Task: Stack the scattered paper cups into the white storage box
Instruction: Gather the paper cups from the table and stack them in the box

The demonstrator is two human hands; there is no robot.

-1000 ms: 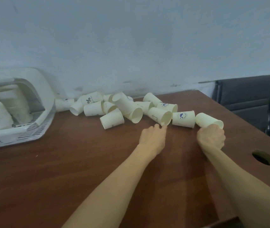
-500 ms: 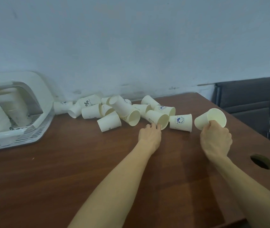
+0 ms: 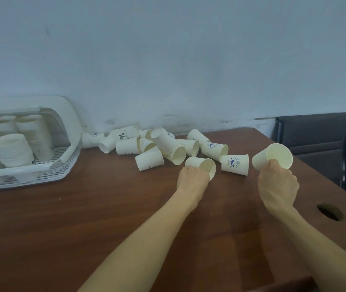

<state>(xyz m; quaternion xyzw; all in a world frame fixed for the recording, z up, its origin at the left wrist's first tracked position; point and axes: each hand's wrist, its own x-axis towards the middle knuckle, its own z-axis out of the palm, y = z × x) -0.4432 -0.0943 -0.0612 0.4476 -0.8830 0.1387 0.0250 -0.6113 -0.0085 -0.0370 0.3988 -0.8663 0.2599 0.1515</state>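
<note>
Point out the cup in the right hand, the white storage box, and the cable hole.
cup (image 3: 273,158), head view, side wall
white storage box (image 3: 41,168), head view, front rim
cable hole (image 3: 329,210), head view, dark opening

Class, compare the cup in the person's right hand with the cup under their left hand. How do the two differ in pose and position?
1. The right hand holds its cup lifted off the table; the cup at the left hand lies on its side on the wooden table.
2. The right-hand cup stands apart from the pile; the left-hand cup lies at the pile's near edge.
Both are cream paper cups with mouths facing the camera.
</note>
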